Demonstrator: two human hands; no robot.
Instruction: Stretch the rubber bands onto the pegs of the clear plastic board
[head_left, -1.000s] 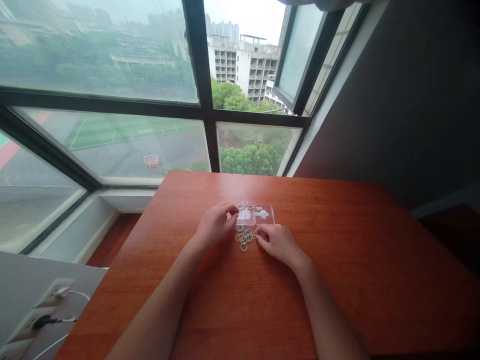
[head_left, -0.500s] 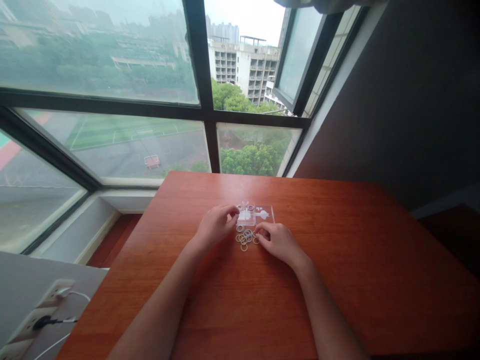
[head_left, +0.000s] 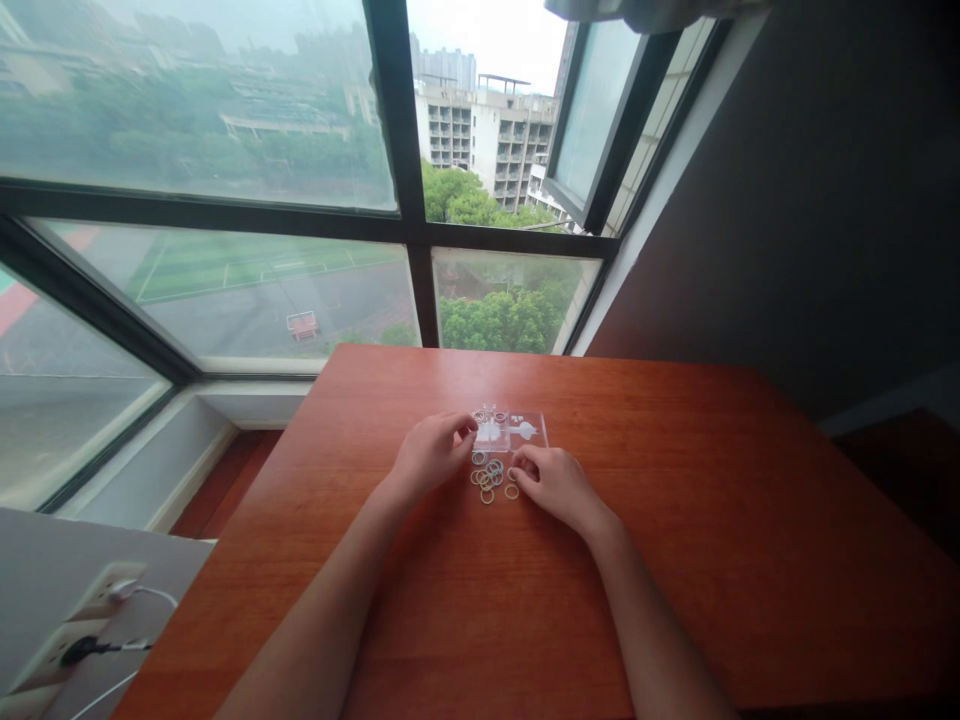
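Observation:
My left hand [head_left: 435, 450] is curled at the left side of a small clear plastic box [head_left: 495, 446], its thumb and fingertips closed against the box's edge. The box has its lid [head_left: 541, 432] folded out to the right, with white print on it, and a few rings inside. Just in front of the box, several pale rings [head_left: 486, 480] lie in a loose cluster, some overlapping. My right hand [head_left: 555, 483] is on the right of them, thumb and forefinger pinched at a pale ring [head_left: 512, 474]. One more ring [head_left: 511, 492] lies flat just below those fingertips.
The reddish-brown wooden table [head_left: 712, 500] reaches to a large window with dark frames [head_left: 421, 290]. One window pane [head_left: 592, 120] is swung out. A dark wall [head_left: 787, 220] rises on the right. At the lower left, plugs and white cables sit in wall sockets [head_left: 71, 640].
My right fingertips have moved slightly up from the table, now with a ring at them. The ring lying below them shows more fully. My left hand stays at the box.

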